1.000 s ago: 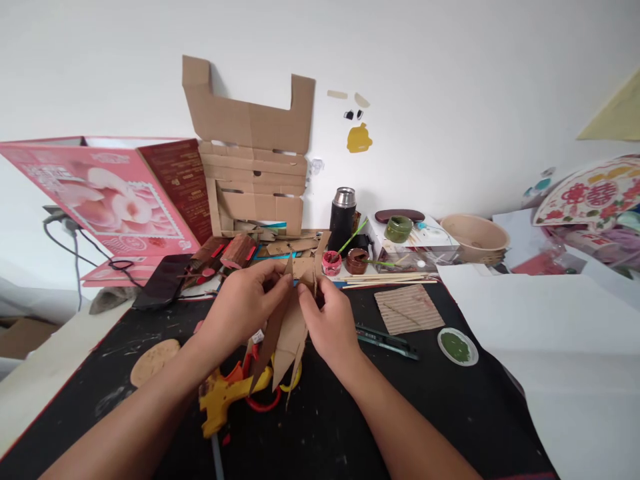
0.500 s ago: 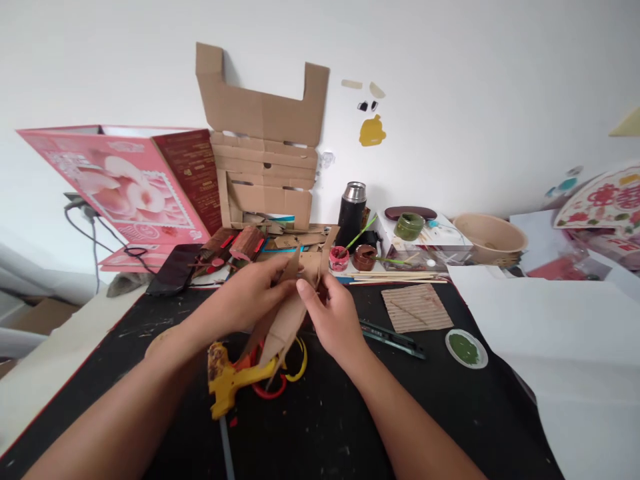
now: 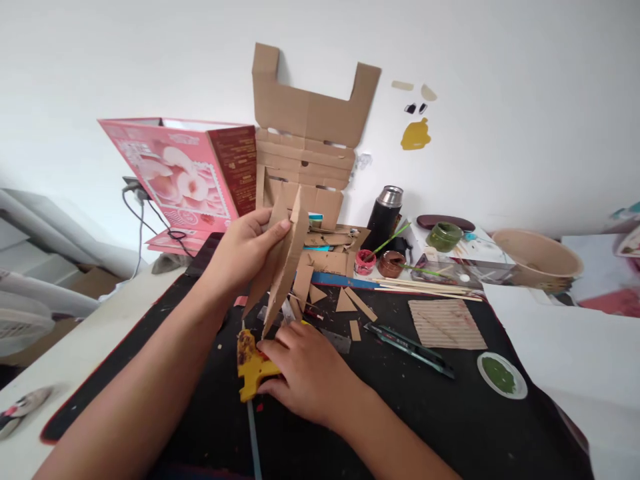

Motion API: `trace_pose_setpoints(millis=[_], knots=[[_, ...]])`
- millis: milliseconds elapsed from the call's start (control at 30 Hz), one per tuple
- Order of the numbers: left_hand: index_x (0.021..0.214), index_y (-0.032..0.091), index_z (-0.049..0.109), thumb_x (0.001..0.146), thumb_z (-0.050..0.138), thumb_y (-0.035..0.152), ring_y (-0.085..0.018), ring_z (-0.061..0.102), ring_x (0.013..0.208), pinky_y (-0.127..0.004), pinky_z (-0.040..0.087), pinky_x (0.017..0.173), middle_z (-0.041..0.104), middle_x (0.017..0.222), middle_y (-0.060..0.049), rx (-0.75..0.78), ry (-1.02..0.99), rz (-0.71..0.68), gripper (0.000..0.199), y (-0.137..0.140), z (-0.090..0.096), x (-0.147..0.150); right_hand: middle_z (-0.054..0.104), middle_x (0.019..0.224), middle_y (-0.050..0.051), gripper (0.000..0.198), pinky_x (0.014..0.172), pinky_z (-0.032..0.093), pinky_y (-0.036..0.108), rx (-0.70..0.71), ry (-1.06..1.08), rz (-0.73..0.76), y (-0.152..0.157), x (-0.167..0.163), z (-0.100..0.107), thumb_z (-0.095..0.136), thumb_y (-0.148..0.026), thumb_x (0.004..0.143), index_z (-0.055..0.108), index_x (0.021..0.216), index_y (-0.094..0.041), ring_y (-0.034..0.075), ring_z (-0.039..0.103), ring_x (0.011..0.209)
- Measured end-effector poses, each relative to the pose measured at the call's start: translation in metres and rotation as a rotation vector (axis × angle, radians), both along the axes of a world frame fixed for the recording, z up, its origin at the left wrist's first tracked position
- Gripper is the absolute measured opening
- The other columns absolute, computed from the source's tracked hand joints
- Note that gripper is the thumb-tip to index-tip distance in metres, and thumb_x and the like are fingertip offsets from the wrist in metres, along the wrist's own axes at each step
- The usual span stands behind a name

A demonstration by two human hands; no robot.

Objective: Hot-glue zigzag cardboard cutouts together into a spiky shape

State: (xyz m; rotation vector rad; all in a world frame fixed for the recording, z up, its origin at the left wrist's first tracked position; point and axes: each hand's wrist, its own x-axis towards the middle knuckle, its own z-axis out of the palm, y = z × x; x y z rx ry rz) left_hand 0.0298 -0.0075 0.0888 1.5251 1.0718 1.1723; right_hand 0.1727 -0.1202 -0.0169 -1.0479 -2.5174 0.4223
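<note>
My left hand (image 3: 250, 247) holds pieces of brown cardboard (image 3: 286, 267) upright, pinched between thumb and fingers. One is a long pointed strip seen nearly edge-on. Below it, my right hand (image 3: 313, 370) is closed around the handle of a yellow hot glue gun (image 3: 250, 367) that lies on the black mat. A grey glue stick (image 3: 254, 433) sticks out of the gun toward me. Part of the handle is hidden under my right fingers. Small cardboard scraps (image 3: 345, 301) lie just beyond that hand.
To the right are a dark green utility knife (image 3: 410, 350), a corrugated cardboard square (image 3: 447, 325) and a lid with green paint (image 3: 501, 375). Open paint jars (image 3: 391, 264), thin wooden sticks (image 3: 425, 290) and a black thermos (image 3: 383, 220) stand or lie behind. A pink box (image 3: 175, 177) is at back left.
My right hand has let go of the cardboard and moved down onto the glue gun. My left hand now holds the cardboard alone, more upright. The view has turned left.
</note>
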Motion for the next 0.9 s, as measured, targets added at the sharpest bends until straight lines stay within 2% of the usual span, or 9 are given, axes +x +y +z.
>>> trace_pose_setpoints(millis=[133, 300, 500, 567, 667, 767, 833, 867, 900], knots=[[0.101, 0.018, 0.071, 0.088, 0.074, 0.058, -0.021, 0.069, 0.079, -0.026, 0.051, 0.063, 0.078, 0.09, -0.005, 0.016, 0.038, -0.028, 0.042, 0.001, 0.0, -0.002, 0.072, 0.12, 0.012, 0.035, 0.103, 0.051, 0.044, -0.036, -0.059, -0.024, -0.003, -0.002, 0.006, 0.079, -0.036, 0.097, 0.071, 0.127, -0.018, 0.031, 0.064, 0.116], [0.099, 0.018, 0.071, 0.088, 0.073, 0.061, -0.022, 0.069, 0.083, -0.027, 0.052, 0.065, 0.077, 0.087, -0.005, 0.043, 0.043, -0.055, 0.044, -0.002, 0.003, -0.002, 0.073, 0.111, 0.013, 0.026, 0.097, 0.053, 0.045, -0.061, -0.089, -0.039, -0.005, -0.009, 0.003, 0.071, -0.027, 0.098, 0.073, 0.121, -0.017, 0.032, 0.065, 0.109], [0.11, 0.019, 0.073, 0.088, 0.074, 0.062, -0.022, 0.072, 0.078, -0.029, 0.054, 0.064, 0.08, 0.091, -0.007, 0.048, -0.074, -0.017, 0.049, -0.013, 0.014, -0.003, 0.074, 0.109, 0.01, 0.033, 0.091, 0.055, 0.039, -0.124, 0.067, -0.1, -0.002, -0.01, -0.01, 0.071, -0.025, 0.088, 0.074, 0.121, -0.019, 0.028, 0.069, 0.1], [0.11, 0.019, 0.073, 0.086, 0.078, 0.059, -0.02, 0.069, 0.069, -0.028, 0.053, 0.06, 0.079, 0.087, -0.005, 0.049, -0.148, 0.014, 0.046, -0.018, 0.02, -0.005, 0.074, 0.108, 0.008, 0.036, 0.088, 0.056, 0.037, -0.171, 0.211, -0.162, -0.001, -0.007, -0.009, 0.072, -0.024, 0.085, 0.074, 0.121, -0.023, 0.027, 0.071, 0.097], [0.103, 0.02, 0.073, 0.085, 0.082, 0.051, -0.012, 0.055, 0.051, -0.024, 0.042, 0.048, 0.071, 0.068, 0.001, 0.051, -0.255, 0.079, 0.036, -0.024, 0.031, -0.01, 0.075, 0.109, 0.007, 0.037, 0.087, 0.057, 0.036, -0.292, 0.534, -0.266, 0.003, -0.002, -0.007, 0.074, -0.021, 0.08, 0.074, 0.117, -0.024, 0.025, 0.072, 0.097], [0.097, 0.02, 0.073, 0.087, 0.08, 0.045, -0.01, 0.052, 0.051, -0.021, 0.039, 0.047, 0.069, 0.065, 0.003, 0.067, -0.292, 0.161, 0.027, -0.025, 0.037, -0.016, 0.076, 0.103, 0.006, 0.029, 0.081, 0.057, 0.035, -0.484, 0.909, -0.381, 0.015, 0.008, -0.007, 0.074, -0.027, 0.084, 0.073, 0.113, -0.023, 0.024, 0.073, 0.092], [0.1, 0.021, 0.074, 0.09, 0.078, 0.046, -0.01, 0.054, 0.053, -0.021, 0.04, 0.047, 0.071, 0.07, 0.002, 0.063, -0.277, 0.184, 0.027, -0.021, 0.036, -0.019, 0.068, 0.081, 0.001, 0.027, 0.064, 0.052, 0.029, -0.551, 1.127, -0.435, 0.026, 0.018, -0.008, 0.077, -0.041, 0.088, 0.073, 0.106, -0.021, 0.018, 0.064, 0.068], [0.103, 0.022, 0.075, 0.09, 0.077, 0.049, -0.011, 0.056, 0.054, -0.021, 0.043, 0.048, 0.073, 0.072, 0.001, 0.034, -0.248, 0.165, 0.03, -0.018, 0.034, -0.02, 0.06, 0.069, -0.003, 0.03, 0.055, 0.044, 0.026, -0.591, 1.225, -0.438, 0.031, 0.023, -0.009, 0.077, -0.048, 0.088, 0.071, 0.099, -0.02, 0.014, 0.055, 0.055], [0.105, 0.022, 0.074, 0.09, 0.076, 0.053, -0.012, 0.057, 0.054, -0.023, 0.046, 0.05, 0.074, 0.073, 0.001, 0.004, -0.217, 0.141, 0.035, -0.015, 0.031, -0.021, 0.054, 0.065, -0.006, 0.035, 0.051, 0.039, 0.024, -0.618, 1.331, -0.453, 0.035, 0.029, -0.008, 0.078, -0.052, 0.088, 0.07, 0.095, -0.019, 0.011, 0.048, 0.05]])
